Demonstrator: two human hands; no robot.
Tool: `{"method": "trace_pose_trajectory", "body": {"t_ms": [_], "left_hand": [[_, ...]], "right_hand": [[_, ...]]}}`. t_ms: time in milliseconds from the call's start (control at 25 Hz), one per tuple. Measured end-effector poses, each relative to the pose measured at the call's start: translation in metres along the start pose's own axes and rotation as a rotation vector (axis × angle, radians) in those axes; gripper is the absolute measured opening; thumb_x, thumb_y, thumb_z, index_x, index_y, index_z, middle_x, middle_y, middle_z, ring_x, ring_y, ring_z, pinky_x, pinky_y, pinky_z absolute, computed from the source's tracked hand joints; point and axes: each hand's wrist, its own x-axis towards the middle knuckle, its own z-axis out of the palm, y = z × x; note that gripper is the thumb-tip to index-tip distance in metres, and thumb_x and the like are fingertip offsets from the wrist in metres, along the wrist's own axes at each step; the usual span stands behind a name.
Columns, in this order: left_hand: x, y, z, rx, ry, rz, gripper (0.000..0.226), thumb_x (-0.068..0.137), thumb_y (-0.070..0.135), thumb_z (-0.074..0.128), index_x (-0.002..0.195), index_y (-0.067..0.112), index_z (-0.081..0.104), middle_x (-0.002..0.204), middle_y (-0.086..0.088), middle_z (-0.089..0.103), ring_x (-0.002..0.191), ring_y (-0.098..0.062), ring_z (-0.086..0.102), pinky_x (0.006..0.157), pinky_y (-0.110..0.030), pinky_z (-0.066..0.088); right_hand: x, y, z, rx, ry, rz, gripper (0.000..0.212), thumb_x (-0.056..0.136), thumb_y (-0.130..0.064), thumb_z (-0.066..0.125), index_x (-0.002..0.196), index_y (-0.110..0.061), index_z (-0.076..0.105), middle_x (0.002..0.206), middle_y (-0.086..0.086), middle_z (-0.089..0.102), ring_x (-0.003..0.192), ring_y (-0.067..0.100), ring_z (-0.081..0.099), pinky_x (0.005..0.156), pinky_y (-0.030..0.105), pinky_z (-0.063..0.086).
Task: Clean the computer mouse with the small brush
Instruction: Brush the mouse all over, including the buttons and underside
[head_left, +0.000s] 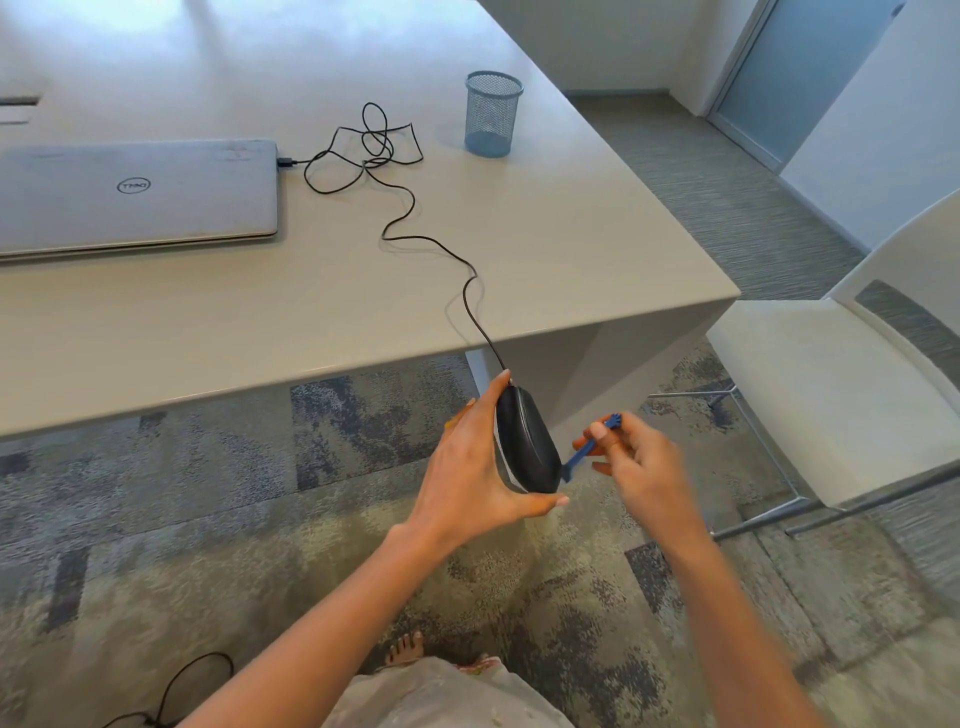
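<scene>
With the wired mouse (527, 441) held on edge off the worktop (545, 249), left hand (472, 467) clamps it thumb-to-fingertips, likely to expose the side. Right hand (636, 462) grip pinches the small blue brush (584, 451), its lower end at the mouse's lower edge.

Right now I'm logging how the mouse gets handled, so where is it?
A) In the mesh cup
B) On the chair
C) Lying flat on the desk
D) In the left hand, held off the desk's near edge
D: the left hand grips the mouse in the air just past the desk edge, with the right hand holding the brush at its lower end.
</scene>
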Motion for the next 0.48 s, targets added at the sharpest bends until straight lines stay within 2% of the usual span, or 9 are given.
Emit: {"method": "trace_pose_trajectory", "body": {"t_ms": [80, 160, 240, 320, 480], "left_hand": [[-0.001, 0.001, 0.001, -0.009, 0.011, 0.025, 0.130, 0.056, 0.072, 0.081, 0.156, 0.035, 0.008, 0.148, 0.009, 0.042, 0.124, 0.027, 0.017, 0.105, -0.010, 0.020], [-0.002, 0.001, 0.002, -0.016, 0.012, 0.027, 0.126, 0.057, 0.069, 0.082, 0.156, 0.033, 0.013, 0.148, 0.009, 0.042, 0.128, 0.025, 0.017, 0.104, -0.002, 0.015], [-0.003, -0.001, 0.002, -0.028, -0.005, 0.024, 0.125, 0.057, 0.068, 0.083, 0.155, 0.033, 0.013, 0.152, 0.008, 0.038, 0.135, 0.011, 0.026, 0.111, -0.013, 0.021], [-0.005, -0.004, 0.002, -0.026, -0.012, 0.023, 0.126, 0.057, 0.067, 0.084, 0.154, 0.033, 0.012, 0.156, 0.006, 0.035, 0.139, -0.005, 0.031, 0.114, -0.028, 0.028], [-0.006, -0.008, 0.000, -0.002, -0.018, 0.012, 0.128, 0.055, 0.070, 0.083, 0.153, 0.029, 0.013, 0.157, 0.006, 0.031, 0.135, 0.002, 0.026, 0.114, -0.030, 0.027]], "right_hand": [[0.004, 0.005, 0.021, 0.162, -0.083, 0.131, 0.024, 0.105, -0.018, 0.047, 0.089, -0.008, 0.062, 0.087, 0.002, 0.073, 0.090, 0.027, 0.072, 0.078, 0.037, 0.061], [0.004, 0.006, 0.036, 0.298, -0.174, 0.228, 0.028, 0.107, -0.018, 0.043, 0.098, 0.002, 0.061, 0.085, 0.006, 0.074, 0.084, 0.025, 0.074, 0.067, 0.027, 0.060], [0.002, 0.004, 0.042, 0.427, -0.224, 0.283, 0.028, 0.107, -0.018, 0.042, 0.101, 0.001, 0.061, 0.085, 0.008, 0.075, 0.075, 0.020, 0.075, 0.062, 0.026, 0.059], [0.002, 0.001, 0.043, 0.534, -0.212, 0.330, 0.026, 0.107, -0.020, 0.042, 0.098, -0.004, 0.060, 0.086, 0.010, 0.074, 0.075, 0.021, 0.075, 0.066, 0.034, 0.061], [0.003, -0.002, 0.039, 0.532, -0.153, 0.380, 0.025, 0.107, -0.021, 0.043, 0.095, -0.006, 0.058, 0.092, 0.013, 0.070, 0.082, 0.030, 0.071, 0.067, 0.037, 0.062]]}}
